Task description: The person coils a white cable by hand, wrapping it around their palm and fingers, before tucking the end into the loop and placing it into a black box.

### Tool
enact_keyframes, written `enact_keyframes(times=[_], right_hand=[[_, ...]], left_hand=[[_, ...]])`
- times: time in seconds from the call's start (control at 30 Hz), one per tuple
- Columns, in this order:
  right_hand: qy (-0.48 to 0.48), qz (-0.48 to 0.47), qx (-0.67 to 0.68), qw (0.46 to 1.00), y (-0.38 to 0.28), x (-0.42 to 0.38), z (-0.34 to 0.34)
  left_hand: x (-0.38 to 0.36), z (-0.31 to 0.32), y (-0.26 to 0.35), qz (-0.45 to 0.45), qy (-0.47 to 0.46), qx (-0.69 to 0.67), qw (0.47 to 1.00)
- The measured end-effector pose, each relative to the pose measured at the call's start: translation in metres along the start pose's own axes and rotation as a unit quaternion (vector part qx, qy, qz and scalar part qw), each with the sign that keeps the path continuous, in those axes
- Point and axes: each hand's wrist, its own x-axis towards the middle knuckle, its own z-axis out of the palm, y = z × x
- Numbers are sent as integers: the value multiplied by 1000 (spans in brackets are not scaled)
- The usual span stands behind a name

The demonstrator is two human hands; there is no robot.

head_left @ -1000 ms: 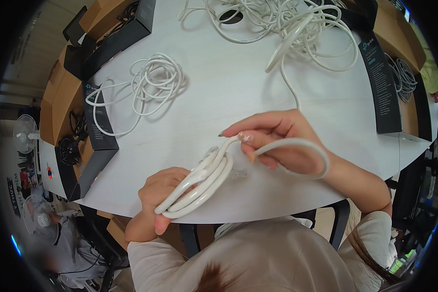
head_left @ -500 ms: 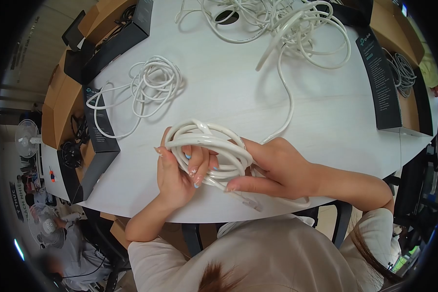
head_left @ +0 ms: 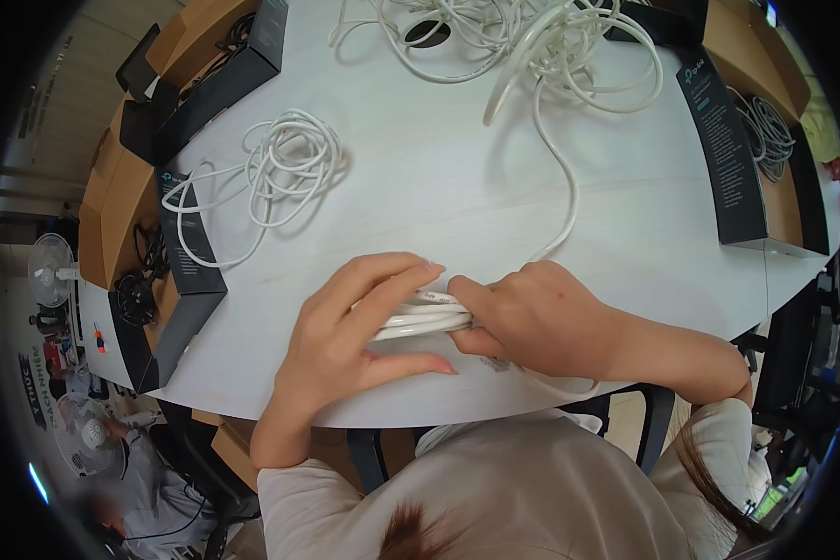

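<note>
Gripping a coiled white cable in the right hand above a pale table, curving the left hand around the coil's opposite end and holding thumb and fingers apart. Facing a loose white coil at left and a larger white tangle on the far side, with one strand running down behind the right hand. Working between open black boxes, with a grey-clad person showing at lower left near a white fan.
</note>
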Motion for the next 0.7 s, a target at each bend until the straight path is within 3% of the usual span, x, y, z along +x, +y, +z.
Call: enact_keyframes(times=[0.13, 0.23, 0.27, 0.33, 0.43, 0.47, 0.7], right_hand=[[-10, -7, 14, 1000, -5, 0, -1], [-39, 28, 142, 989, 0, 7, -10], [-20, 46, 268, 962, 3, 9, -15], [16, 81, 506, 859, 8, 12, -27], [46, 109, 590, 799, 15, 15, -41], [39, 142, 562, 814, 21, 11, -41], [101, -59, 387, 915, 30, 13, -24]], left_hand=[[-11, -4, -5, -57, -45, -25, 997], [-10, -9, -10, -54, -24, -51, 997], [-12, -8, -14, -58, 2, -68, 996], [-16, -8, -22, -101, 50, -132, 985], [-19, -11, -30, -192, 98, -269, 939], [-18, -13, -31, -208, 102, -316, 920], [-22, -11, -35, -257, 110, -452, 847]])
